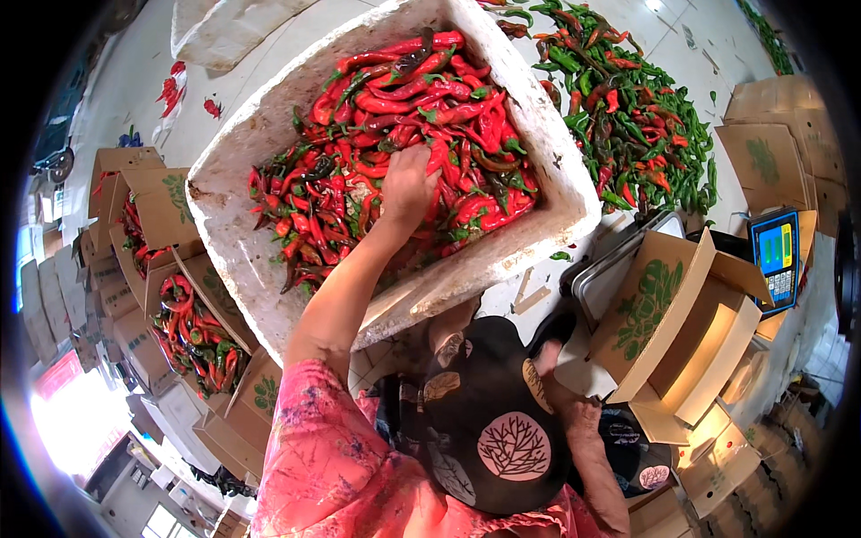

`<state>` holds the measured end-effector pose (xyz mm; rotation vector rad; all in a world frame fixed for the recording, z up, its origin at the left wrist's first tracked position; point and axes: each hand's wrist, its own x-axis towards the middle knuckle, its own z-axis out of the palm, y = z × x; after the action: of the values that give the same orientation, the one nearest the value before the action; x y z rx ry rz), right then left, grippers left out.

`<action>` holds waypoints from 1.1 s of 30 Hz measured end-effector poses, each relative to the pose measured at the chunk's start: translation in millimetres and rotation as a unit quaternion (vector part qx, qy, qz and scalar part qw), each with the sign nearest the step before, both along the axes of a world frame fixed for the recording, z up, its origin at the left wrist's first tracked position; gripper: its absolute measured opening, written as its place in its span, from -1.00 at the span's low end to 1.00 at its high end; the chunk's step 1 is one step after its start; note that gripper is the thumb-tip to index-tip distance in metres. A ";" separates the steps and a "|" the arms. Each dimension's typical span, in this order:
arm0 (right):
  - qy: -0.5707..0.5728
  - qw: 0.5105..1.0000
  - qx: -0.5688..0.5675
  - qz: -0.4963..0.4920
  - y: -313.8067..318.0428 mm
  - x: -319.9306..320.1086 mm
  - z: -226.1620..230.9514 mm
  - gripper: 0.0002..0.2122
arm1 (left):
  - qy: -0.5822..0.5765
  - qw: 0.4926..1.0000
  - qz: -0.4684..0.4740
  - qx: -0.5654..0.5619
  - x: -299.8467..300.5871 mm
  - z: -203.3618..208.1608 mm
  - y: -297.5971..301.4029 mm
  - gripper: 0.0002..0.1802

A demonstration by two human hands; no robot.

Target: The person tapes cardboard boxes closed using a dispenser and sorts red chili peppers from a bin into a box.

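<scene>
A big white foam box [547,143] stands tilted in front of me, its inside dirty. Red chili peppers [386,103] fill much of it, some with dark or green patches and green stems. My left hand [410,190] reaches into the middle of the heap, fingers curled down around a red pepper [438,156]; the fingertips are partly hidden. My right hand [574,403] is low on the right, beside my knee and the patterned black cloth [498,394] over my lap. It is outside the box, and its fingers do not show clearly.
Loose green and red peppers [637,134] lie piled on the tiled floor at the far right. Open cartons [655,305] stand to the right, beside a blue-framed scale display [777,255]. On the left, another carton [229,309] is near a heap of red peppers [193,341].
</scene>
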<state>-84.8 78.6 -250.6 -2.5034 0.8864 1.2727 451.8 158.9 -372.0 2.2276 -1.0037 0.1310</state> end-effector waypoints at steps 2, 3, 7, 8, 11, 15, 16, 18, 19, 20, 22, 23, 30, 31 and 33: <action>-0.008 1.000 -0.025 0.004 -5.8 -5.0 13.7 -0.69 | 0.016 0.993 0.040 0.106 -5.7 4.0 -12.5 -0.66; -0.014 0.999 -0.038 0.010 -9.1 -7.3 19.1 -0.69 | 0.042 0.991 0.049 0.114 -5.5 1.3 -14.0 -0.67; -0.070 0.986 -0.128 0.086 -10.2 -31.8 8.4 -0.68 | 0.104 0.993 0.043 0.023 -10.1 -26.1 -4.7 -0.74; -0.097 0.973 -0.170 0.126 -2.6 -52.7 -7.9 -0.67 | 0.110 0.993 0.029 -0.031 -14.3 -30.7 -2.1 -0.77; -0.019 0.994 -0.059 0.090 6.5 -14.2 20.2 -0.65 | 0.495 0.861 0.073 -0.095 -17.4 -3.2 -3.5 -0.85; 0.055 0.982 0.169 -0.068 -7.9 86.0 51.2 -0.61 | 0.727 0.632 0.027 -0.266 -15.1 -16.5 2.7 -0.79; -0.136 0.977 0.124 -0.104 5.9 79.3 53.1 -0.64 | 0.748 0.596 0.035 -0.290 -24.6 -0.2 -23.7 -0.80; -0.146 0.970 0.126 -0.145 1.4 126.2 79.0 -0.65 | 0.758 0.576 0.091 -0.291 -26.0 27.2 -41.6 -0.73; -0.150 0.966 0.128 -0.165 -1.2 148.1 88.3 -0.66 | 0.749 0.585 0.114 -0.289 -25.2 26.7 -44.9 -0.76; -0.225 0.947 0.139 -0.181 -3.6 157.0 81.2 -0.68 | 0.730 0.599 0.151 -0.292 -22.2 23.1 -38.0 -0.78; -0.365 0.892 0.147 -0.223 -5.0 171.8 72.6 -0.72 | 0.704 0.637 0.145 -0.279 -22.6 13.5 -25.6 -0.83; -0.388 0.869 0.156 -0.265 -6.5 182.8 75.0 -0.73 | 0.694 0.663 0.101 -0.264 -27.9 9.4 -18.4 -0.86; -0.544 0.727 0.213 -0.360 -33.6 272.9 82.9 -0.66 | 0.675 0.704 -0.033 -0.216 -71.6 121.0 -12.0 -0.90; -0.580 0.696 0.221 -0.360 -34.9 289.8 79.1 -0.61 | 0.656 0.734 -0.051 -0.167 -72.7 130.1 -10.7 -0.87; -0.603 0.684 0.220 -0.346 -40.1 315.9 64.2 -0.56 | 0.604 0.789 -0.091 -0.072 -78.7 141.5 -9.2 -0.79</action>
<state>231.1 38.5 -186.4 -1.6639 0.8035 -0.4295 373.0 149.7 -230.5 1.5177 -0.4070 -1.1294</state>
